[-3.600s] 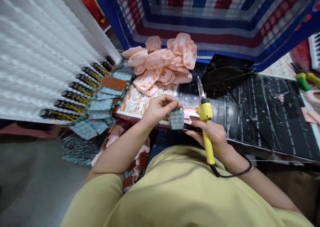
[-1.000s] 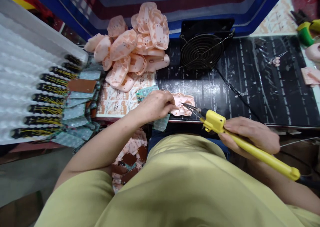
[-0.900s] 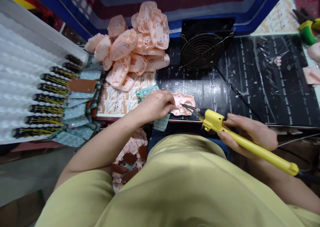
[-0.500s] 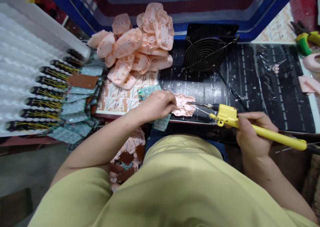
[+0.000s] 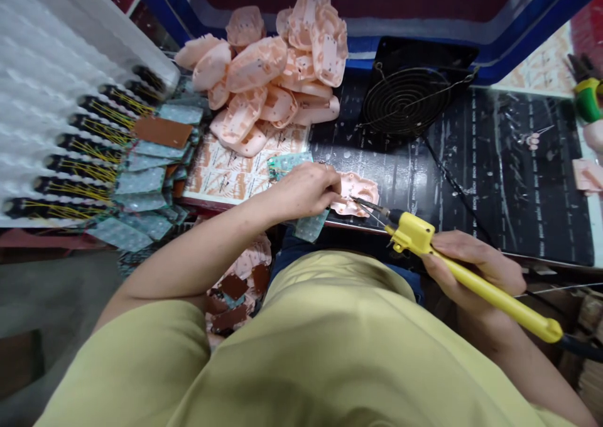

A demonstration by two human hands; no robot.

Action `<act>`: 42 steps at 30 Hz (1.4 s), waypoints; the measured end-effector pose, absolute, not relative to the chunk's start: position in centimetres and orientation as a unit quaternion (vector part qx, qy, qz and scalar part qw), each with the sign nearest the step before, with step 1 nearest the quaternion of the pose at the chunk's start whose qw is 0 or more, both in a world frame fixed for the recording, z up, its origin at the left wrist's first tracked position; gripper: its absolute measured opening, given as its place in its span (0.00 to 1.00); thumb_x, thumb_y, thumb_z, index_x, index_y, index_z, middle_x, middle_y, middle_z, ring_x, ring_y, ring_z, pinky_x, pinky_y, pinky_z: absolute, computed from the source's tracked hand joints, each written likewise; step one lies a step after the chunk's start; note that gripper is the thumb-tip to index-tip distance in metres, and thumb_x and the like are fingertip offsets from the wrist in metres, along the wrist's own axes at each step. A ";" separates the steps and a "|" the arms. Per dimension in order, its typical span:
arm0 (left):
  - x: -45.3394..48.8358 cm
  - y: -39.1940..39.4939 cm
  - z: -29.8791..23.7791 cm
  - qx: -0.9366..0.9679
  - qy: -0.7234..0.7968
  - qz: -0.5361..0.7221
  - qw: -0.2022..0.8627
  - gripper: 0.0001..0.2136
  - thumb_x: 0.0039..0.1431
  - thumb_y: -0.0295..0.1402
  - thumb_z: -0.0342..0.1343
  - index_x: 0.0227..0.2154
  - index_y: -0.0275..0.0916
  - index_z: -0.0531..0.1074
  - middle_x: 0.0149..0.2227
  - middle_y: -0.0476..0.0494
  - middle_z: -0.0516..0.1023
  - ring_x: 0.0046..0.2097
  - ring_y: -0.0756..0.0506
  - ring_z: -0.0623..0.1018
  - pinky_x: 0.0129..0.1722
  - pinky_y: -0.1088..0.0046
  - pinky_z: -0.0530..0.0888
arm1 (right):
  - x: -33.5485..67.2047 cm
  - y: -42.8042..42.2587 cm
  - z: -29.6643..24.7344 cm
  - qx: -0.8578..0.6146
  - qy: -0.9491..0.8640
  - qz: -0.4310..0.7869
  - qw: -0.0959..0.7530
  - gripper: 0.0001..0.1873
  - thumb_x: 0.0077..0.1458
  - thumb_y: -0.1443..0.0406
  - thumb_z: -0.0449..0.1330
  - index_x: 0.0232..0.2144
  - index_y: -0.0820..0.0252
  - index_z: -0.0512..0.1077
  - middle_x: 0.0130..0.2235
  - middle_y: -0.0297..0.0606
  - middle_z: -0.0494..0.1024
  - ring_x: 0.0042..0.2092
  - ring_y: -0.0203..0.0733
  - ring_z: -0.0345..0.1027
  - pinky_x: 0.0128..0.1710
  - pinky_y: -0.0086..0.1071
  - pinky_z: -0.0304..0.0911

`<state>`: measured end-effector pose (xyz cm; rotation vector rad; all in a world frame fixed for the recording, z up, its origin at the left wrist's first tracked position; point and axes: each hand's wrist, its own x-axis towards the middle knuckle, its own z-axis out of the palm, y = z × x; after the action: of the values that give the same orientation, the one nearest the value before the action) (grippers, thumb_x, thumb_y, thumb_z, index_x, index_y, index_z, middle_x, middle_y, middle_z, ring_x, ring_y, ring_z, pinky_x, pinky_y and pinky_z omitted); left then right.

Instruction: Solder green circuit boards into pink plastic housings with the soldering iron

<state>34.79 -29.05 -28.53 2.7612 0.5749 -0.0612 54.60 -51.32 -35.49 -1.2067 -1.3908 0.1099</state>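
Observation:
My left hand (image 5: 306, 190) is closed, fingers pinched against a pink plastic shell (image 5: 362, 189) lying on the black mat (image 5: 494, 182) near the table's front edge. A small green keypad board (image 5: 309, 227) pokes out below that hand. My right hand (image 5: 475, 270) grips a yellow soldering iron (image 5: 471, 276). The iron's metal tip (image 5: 365, 203) touches the pink shell. A black cord trails from the iron's rear end at the right.
A heap of pink shells (image 5: 277, 81) sits behind. A black wire-guard fan (image 5: 407, 103) stands at the back. Green and brown boards (image 5: 151, 169) lie left beside a white tray (image 5: 56, 88) with wired parts. Green-handled pliers (image 5: 588, 94) are far right.
My right hand swung the soldering iron from upright to lying low, tip on the pink shell. My left hand went from lifting the green board to pressing on the shell.

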 end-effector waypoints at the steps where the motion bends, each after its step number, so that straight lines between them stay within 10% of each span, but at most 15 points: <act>1: 34.8 -29.0 -28.5 0.966 0.201 -0.020 0.160 0.06 0.60 0.30 0.58 0.31 0.35 0.78 0.33 0.43 0.80 0.37 0.45 0.79 0.40 0.71 0.70 | 54.7 -51.2 -35.5 -0.519 -0.613 0.036 0.595 0.18 0.45 0.75 0.70 0.38 0.55 0.76 0.31 0.34 0.81 0.30 0.42 0.77 0.25 0.34 0.75; 42: 35.0 -28.8 -28.8 0.968 0.199 -0.026 0.148 0.05 0.59 0.31 0.61 0.31 0.36 0.79 0.32 0.45 0.80 0.36 0.45 0.79 0.37 0.72 0.68 | 55.8 -50.9 -33.9 -0.516 -0.652 -0.021 0.554 0.17 0.47 0.74 0.69 0.39 0.56 0.75 0.32 0.34 0.80 0.29 0.40 0.75 0.23 0.30 0.72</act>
<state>35.02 -28.84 -28.78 2.7858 0.5732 -0.0739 55.83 -50.91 -33.94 -1.2198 -1.5415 -0.0506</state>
